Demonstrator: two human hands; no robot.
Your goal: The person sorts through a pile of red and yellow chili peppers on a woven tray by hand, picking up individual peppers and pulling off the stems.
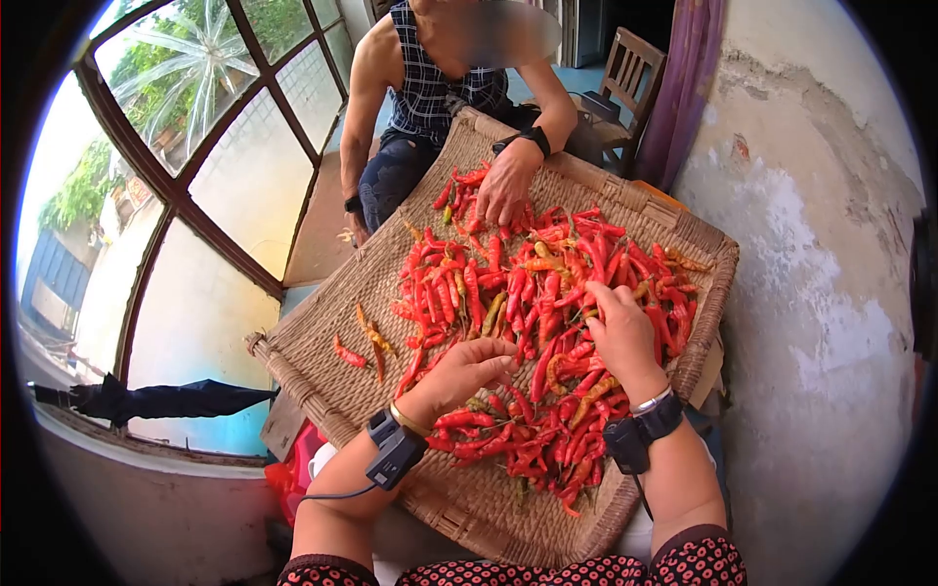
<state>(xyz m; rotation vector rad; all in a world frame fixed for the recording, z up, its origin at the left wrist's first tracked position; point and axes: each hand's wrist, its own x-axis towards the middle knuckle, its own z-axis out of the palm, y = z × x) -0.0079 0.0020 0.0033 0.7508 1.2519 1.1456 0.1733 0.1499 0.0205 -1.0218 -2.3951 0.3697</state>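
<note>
A heap of red chili peppers (557,283), some yellowish or greenish, lies on a woven tray (322,337). My left hand (464,376) hovers over the heap's near left side, its fingertips pinched together; whatever they hold, if anything, is hidden. Over the right part of the heap, my right hand (625,337) closes thumb and forefinger around a red chili pepper among the others. Left of the heap, a few peppers lie apart: a short red chili (350,353) and some orange-yellow ones (375,337).
Across the tray sits another person (430,98), whose hand (508,186) reaches into the far side of the heap. Windows and a folded dark umbrella (186,400) are on the left. A peeling wall (801,293) stands close on the right, with a wooden chair (630,88) behind.
</note>
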